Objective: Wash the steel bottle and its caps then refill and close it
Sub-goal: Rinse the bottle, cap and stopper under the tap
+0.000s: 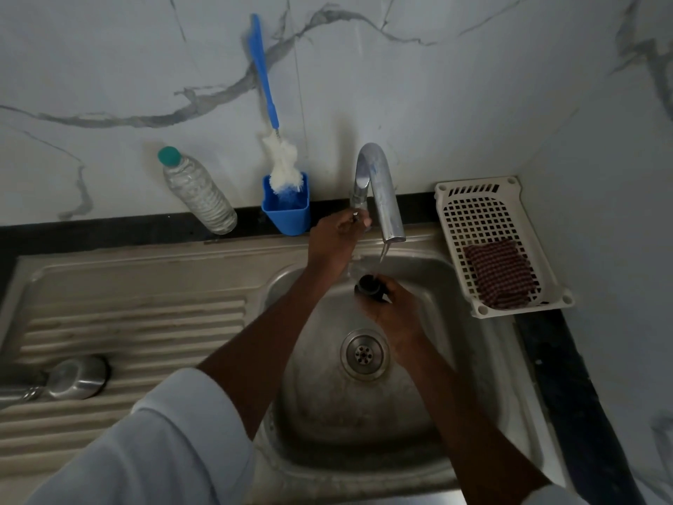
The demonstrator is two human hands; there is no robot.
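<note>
The step in hand looks like rinsing 1 of the caps. The right hand holds a small dark inner cap over the sink, just under the spout of the steel tap, where a thin stream of water runs down. Its fingers are curled closed around the cap from below and the side, so the cap's open end faces up toward the water.

The left hand reaches up to the tap lever at the left of the spout. Its fingers are pinched shut on the lever; whether it is opening or closing the flow, I cannot tell.

The steel bottle lies on its side on the ribbed drainboard, well apart from the hands at the far left, only partly in view. A steel outer cap sits just beside its neck. A bottle brush stands in a blue holder against the wall, next to a clear plastic bottle. A checked cloth lies in a white basket on the table at the right.

In my judgement the task is early: only this cap is under water. The next move calls for turning the cap under the stream so water reaches inside, then setting it down and taking up the steel cap or the bottle, for which the brush is within reach.
</note>
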